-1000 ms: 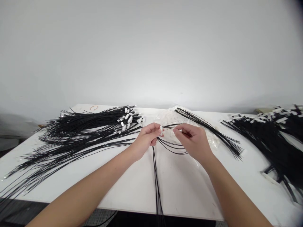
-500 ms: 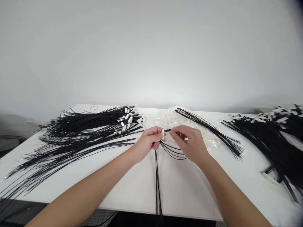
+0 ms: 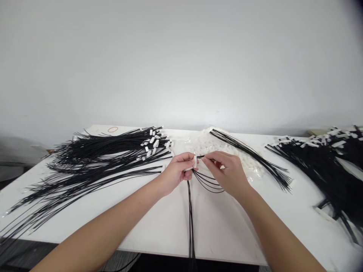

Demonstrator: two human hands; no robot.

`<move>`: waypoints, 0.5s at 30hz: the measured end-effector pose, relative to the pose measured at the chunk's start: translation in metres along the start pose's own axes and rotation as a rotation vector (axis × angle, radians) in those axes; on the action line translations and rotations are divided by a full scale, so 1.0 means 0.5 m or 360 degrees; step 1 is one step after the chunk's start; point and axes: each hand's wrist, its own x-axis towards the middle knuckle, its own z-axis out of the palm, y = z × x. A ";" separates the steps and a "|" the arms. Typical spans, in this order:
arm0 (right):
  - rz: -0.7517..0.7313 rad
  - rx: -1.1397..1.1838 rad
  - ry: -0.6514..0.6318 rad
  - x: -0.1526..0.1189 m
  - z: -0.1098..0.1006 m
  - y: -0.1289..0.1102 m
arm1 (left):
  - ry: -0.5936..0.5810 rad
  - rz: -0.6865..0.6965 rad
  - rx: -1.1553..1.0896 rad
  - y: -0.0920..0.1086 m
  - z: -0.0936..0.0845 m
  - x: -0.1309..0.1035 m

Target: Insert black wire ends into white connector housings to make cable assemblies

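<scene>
Between the fingers of my left hand (image 3: 178, 168) is a small white plastic connector (image 3: 195, 161), held upright over the middle of the table. My right hand (image 3: 227, 170) is closed in a pinch on thin black wires (image 3: 200, 156) just right of the connector; their ends meet its right side, though how deep they sit I cannot tell. More black wires (image 3: 208, 183) loop below from the connector toward my right hand. A few others (image 3: 191, 219) hang from under my left hand past the table's front edge.
Black wires with white connectors (image 3: 113, 151) are heaped on the left of the white table (image 3: 159, 226). Behind my hands lies a clear bag of white connectors (image 3: 198, 139), with a wire bundle (image 3: 244, 147) across it. Another wire heap (image 3: 320, 166) covers the right side.
The hanging wires have swung slightly right. Both hands keep nearly the same place and grip, with the right fingertips a touch farther from the connector.
</scene>
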 end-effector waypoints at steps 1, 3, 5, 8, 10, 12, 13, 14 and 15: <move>0.0005 -0.0009 0.0005 0.000 0.001 -0.001 | 0.0004 -0.0007 -0.0021 0.001 0.001 0.000; 0.0000 -0.0027 0.0060 -0.001 0.003 -0.005 | 0.0015 0.0000 -0.0090 0.004 0.002 0.001; -0.0069 -0.0051 0.0245 -0.001 0.005 -0.008 | 0.0035 0.0044 -0.0185 0.009 -0.001 0.004; -0.0411 -0.0212 0.0747 -0.001 0.005 -0.013 | 0.0102 0.0179 -0.0358 0.018 -0.010 0.010; -0.0670 -0.0345 0.0980 -0.002 0.004 -0.015 | 0.0187 0.0292 -0.0490 0.025 -0.017 0.015; -0.0783 -0.0374 0.1002 -0.004 0.005 -0.017 | 0.0302 0.0394 -0.0636 0.032 -0.024 0.019; -0.0742 -0.0341 0.0933 -0.006 0.006 -0.018 | 0.0355 0.0429 -0.0708 0.034 -0.025 0.020; -0.0624 -0.0287 0.0810 -0.007 0.009 -0.019 | 0.0394 0.0452 -0.0773 0.036 -0.026 0.021; -0.0441 -0.0212 0.0636 -0.009 0.012 -0.020 | 0.0413 0.0467 -0.0827 0.037 -0.026 0.021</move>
